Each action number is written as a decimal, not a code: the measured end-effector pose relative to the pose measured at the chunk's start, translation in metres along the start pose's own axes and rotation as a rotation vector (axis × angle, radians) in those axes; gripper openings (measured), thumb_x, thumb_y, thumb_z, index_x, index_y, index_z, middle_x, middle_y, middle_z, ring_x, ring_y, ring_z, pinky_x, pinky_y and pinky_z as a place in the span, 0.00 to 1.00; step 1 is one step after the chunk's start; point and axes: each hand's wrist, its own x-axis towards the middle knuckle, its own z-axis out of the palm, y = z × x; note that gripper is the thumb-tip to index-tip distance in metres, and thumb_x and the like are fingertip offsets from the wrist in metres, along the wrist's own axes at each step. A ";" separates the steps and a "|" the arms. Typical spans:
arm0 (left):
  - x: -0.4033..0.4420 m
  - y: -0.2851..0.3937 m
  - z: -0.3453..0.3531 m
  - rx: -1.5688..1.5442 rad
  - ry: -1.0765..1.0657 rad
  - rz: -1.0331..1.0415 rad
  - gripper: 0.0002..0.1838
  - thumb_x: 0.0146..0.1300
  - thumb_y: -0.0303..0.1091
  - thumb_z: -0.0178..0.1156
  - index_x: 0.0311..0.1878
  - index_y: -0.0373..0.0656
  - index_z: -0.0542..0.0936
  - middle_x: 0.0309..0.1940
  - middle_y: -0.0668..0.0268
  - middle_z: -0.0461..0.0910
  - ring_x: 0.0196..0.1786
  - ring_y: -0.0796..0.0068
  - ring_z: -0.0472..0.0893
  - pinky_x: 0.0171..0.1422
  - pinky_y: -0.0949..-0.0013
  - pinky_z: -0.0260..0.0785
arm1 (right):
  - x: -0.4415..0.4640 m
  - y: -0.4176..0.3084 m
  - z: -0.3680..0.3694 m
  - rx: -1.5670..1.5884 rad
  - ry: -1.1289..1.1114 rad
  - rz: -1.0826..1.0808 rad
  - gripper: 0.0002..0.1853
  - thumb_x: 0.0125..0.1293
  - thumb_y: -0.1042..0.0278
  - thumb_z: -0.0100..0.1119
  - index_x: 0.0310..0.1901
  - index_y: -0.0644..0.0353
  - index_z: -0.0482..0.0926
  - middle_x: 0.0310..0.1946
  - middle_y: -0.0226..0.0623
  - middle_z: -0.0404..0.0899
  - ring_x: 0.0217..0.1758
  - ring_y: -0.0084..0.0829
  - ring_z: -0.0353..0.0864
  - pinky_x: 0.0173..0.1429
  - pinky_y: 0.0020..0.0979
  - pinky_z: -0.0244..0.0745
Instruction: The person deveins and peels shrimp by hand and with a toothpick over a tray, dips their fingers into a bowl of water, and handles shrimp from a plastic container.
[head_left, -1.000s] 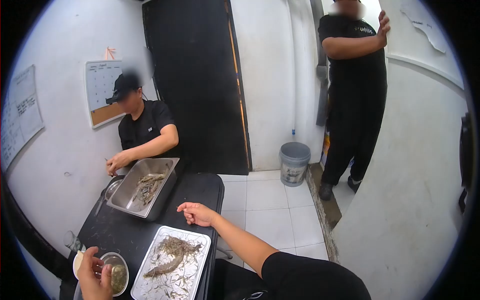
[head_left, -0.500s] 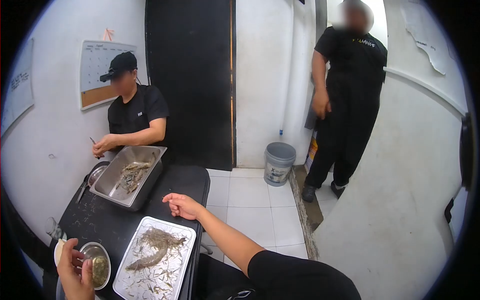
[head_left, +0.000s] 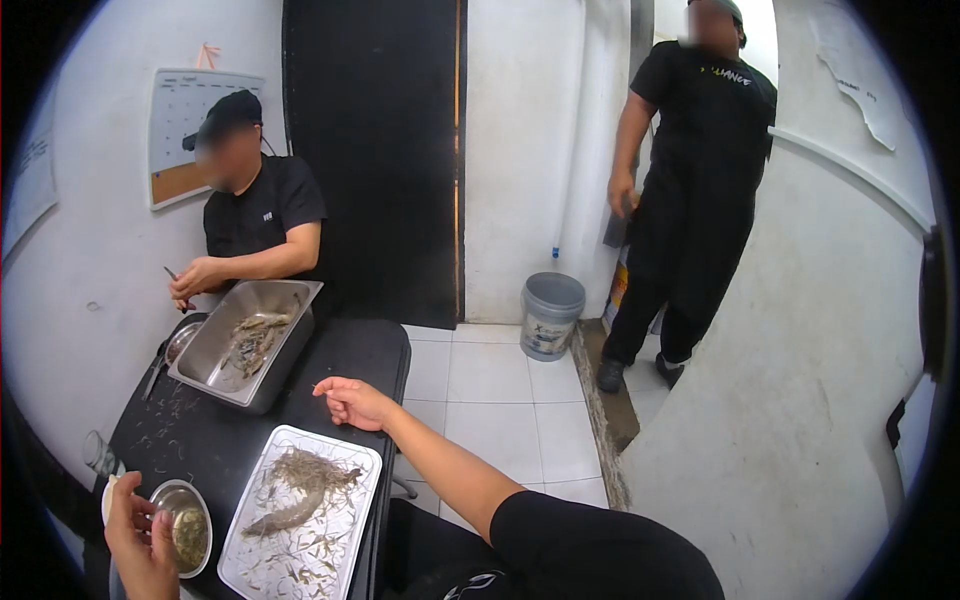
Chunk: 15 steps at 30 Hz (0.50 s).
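Note:
My right hand [head_left: 355,403] is raised over the black table's edge, fingers curled in a pinch; what is at the fingertips is too small to make out. Below it lies a white tray [head_left: 236,553] with a grey shrimp [head_left: 290,515], a tangle of feelers [head_left: 310,470] and scattered shell scraps. My left hand [head_left: 143,540] is at the lower left, fingers half bent and thumb apart, nothing visible between them. Just behind it shows a pale object [head_left: 108,497], partly hidden. Beside that hand stands a metal bowl [head_left: 207,520] with wet, yellowish-green bits inside.
A deep steel pan [head_left: 200,373] of shrimp stands on the black table [head_left: 355,355], with a knife [head_left: 153,382] and a glass [head_left: 98,455] to the left. A co-worker [head_left: 262,205] works behind the pan. Another person [head_left: 705,160] stands in the doorway near a grey bucket [head_left: 552,305].
My view has shifted slightly, so the table and both hands appear a little lower left and higher. The person in the doorway has moved an arm. My hands keep nearly the same pose.

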 end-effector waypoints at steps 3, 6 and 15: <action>0.001 0.000 0.001 0.005 0.000 -0.013 0.25 0.53 0.17 0.56 0.56 0.43 0.71 0.31 0.67 0.68 0.34 0.78 0.69 0.41 0.75 0.63 | -0.001 0.000 0.001 -0.010 0.015 -0.002 0.09 0.67 0.69 0.46 0.47 0.59 0.70 0.19 0.23 0.61 0.21 0.18 0.59 0.30 0.24 0.60; 0.001 -0.003 0.001 -0.001 0.001 -0.008 0.25 0.53 0.17 0.56 0.56 0.42 0.71 0.31 0.67 0.68 0.34 0.78 0.69 0.40 0.75 0.63 | -0.002 -0.001 0.002 0.013 0.017 0.004 0.09 0.67 0.69 0.46 0.47 0.59 0.71 0.19 0.22 0.61 0.21 0.18 0.59 0.30 0.24 0.61; 0.001 0.000 0.001 0.001 -0.009 0.007 0.25 0.53 0.17 0.56 0.56 0.42 0.71 0.30 0.67 0.68 0.33 0.78 0.70 0.38 0.75 0.64 | 0.000 0.001 -0.001 -0.002 0.021 0.003 0.09 0.67 0.68 0.48 0.47 0.59 0.72 0.19 0.23 0.62 0.22 0.18 0.60 0.32 0.25 0.61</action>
